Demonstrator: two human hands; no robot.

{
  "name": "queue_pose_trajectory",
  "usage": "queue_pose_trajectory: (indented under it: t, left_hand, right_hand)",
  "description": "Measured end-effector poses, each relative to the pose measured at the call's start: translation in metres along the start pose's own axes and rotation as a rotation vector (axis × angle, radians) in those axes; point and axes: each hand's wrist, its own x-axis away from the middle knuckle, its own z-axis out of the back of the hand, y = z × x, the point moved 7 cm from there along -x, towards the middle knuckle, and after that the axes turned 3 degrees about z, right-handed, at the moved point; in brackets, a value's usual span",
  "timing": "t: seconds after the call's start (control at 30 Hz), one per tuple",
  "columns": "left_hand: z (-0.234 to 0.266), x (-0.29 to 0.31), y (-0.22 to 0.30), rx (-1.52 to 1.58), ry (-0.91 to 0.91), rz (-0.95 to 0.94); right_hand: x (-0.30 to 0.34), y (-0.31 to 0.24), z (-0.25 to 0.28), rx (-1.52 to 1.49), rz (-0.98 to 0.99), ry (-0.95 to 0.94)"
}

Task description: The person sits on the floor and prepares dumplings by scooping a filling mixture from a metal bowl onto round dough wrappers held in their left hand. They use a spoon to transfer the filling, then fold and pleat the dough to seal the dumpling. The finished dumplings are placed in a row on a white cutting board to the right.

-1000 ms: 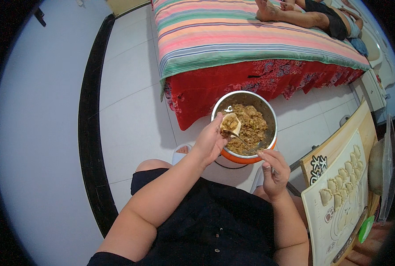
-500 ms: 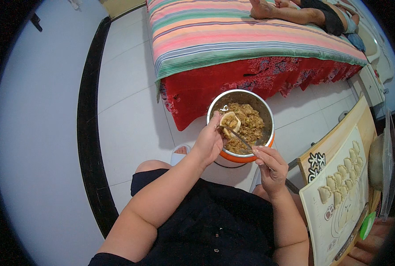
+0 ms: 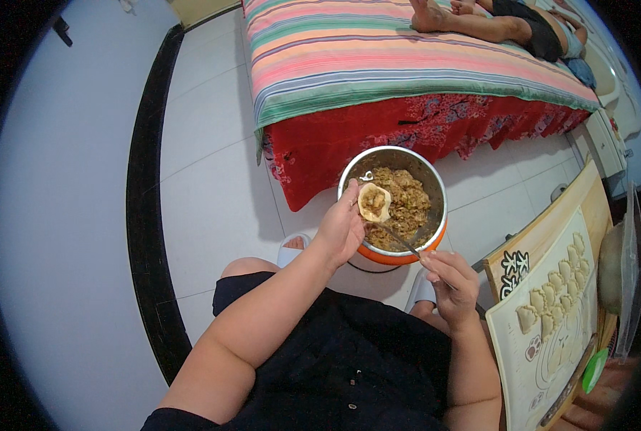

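My left hand (image 3: 343,228) is closed on the edge of a round dumpling wrapper (image 3: 374,202), which has a lump of brown filling on it. The wrapper is held over the left side of a metal pot (image 3: 441,183) with an orange outside. Chopped filling (image 3: 407,192) fills much of the pot. My right hand (image 3: 450,280), at the pot's near right rim, grips the handle end of a thin metal utensil (image 3: 401,240). Its tip reaches down into the filling below the wrapper, so its shape there is hidden.
Several folded dumplings (image 3: 550,294) lie on a white patterned mat (image 3: 518,359) on a wooden board (image 3: 493,266) at the right. Beyond the pot stands a bed with a striped cover (image 3: 335,72), where a person (image 3: 478,25) lies. A green object (image 3: 595,370) sits beside the mat.
The utensil has come away from the wrapper and dropped toward the filling. My right hand has moved slightly right and down. The wrapper's filling now shows uncovered.
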Motion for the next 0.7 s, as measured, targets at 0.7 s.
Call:
queue_pose_trajectory:
  t: [0.7]
  left_hand:
    - [0.001, -0.001, 0.001, 0.015, 0.015, 0.016]
  right_hand:
    - [0.001, -0.006, -0.013, 0.021, 0.112, 0.038]
